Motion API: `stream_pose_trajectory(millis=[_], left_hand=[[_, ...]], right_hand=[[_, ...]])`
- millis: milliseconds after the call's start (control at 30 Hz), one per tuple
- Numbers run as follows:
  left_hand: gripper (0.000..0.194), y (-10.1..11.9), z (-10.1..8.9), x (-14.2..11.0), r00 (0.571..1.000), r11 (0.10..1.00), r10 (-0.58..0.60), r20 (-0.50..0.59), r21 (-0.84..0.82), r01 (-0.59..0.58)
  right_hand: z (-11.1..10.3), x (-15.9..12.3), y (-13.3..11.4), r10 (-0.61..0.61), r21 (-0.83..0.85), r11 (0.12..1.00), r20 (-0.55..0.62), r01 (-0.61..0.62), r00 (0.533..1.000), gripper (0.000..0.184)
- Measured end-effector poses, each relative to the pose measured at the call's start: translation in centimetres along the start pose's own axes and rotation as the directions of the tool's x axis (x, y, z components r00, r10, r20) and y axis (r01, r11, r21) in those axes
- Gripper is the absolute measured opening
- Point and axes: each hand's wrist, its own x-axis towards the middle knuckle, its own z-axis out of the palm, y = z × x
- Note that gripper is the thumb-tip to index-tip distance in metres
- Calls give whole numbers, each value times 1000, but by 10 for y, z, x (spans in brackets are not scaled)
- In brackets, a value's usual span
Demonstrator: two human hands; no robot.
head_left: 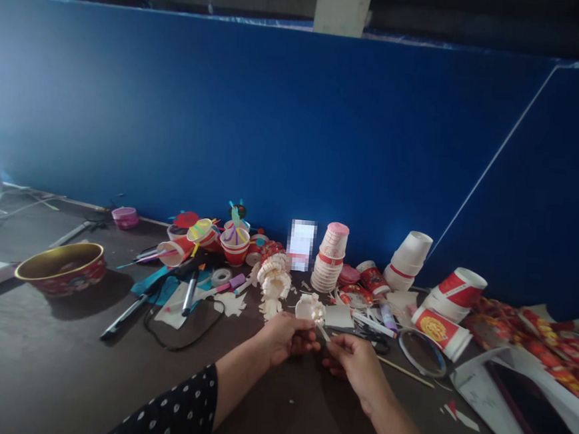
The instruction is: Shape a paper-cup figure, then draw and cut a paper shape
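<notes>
My left hand [285, 337] is closed around a small white cut-paper piece [310, 307], shaped like a curled flower made from a cup. My right hand [353, 362] pinches a thin white stick [322, 332] that runs up into that piece. Both hands hover just above the dark table [48, 358], near its middle. A finished white fringed paper-cup figure [274, 279] stands right behind my left hand.
A gold-and-red bowl [62, 267] sits at left. Stacked paper cups [330, 257], tipped red-and-white cups [450, 303], coloured cup crafts [220, 238], pens, tape roll [221, 277], scissors [367, 337], a wire ring [422, 353] and paper scraps litter the table before a blue wall [277, 122].
</notes>
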Motion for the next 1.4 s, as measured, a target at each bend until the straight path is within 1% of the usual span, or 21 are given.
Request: stream_pose_trajectory(millis=[200, 567, 733, 1033, 1167, 1300, 1400], left_hand=[[10, 2, 1, -2, 1000, 1000, 1, -5, 2, -1], [9, 0, 0, 1, 1000, 1000, 0, 10, 3, 0], [10, 1, -1, 0, 1000, 1000, 0, 17, -1, 0], [11, 0, 0, 1, 1000, 1000, 4, 15, 8, -4], [9, 1, 0, 0, 1000, 1000, 2, 6, 19, -2], [11, 1, 1, -2, 1000, 1000, 5, 8, 18, -5], [12, 2, 2, -2, 1000, 1000, -3, -10, 13, 3]], right_hand=[[-1, 2, 2, 9, 21, 1000, 6, -10, 1000, 26], [3, -6, -7, 50, -78, 996, -18, -51, 999, 16], [4, -6, -8, 38, -83, 996, -5, -38, 999, 21], [5, -7, -9, 6, -147, 989, -12, -7, 1000, 27], [5, -6, -7, 10, -146, 989, -29, -14, 1000, 29], [4, -5, -6, -1, -137, 991, -17, -1, 1000, 30], [2, -6, -6, -9, -111, 994, -10, 7, 1000, 30]])
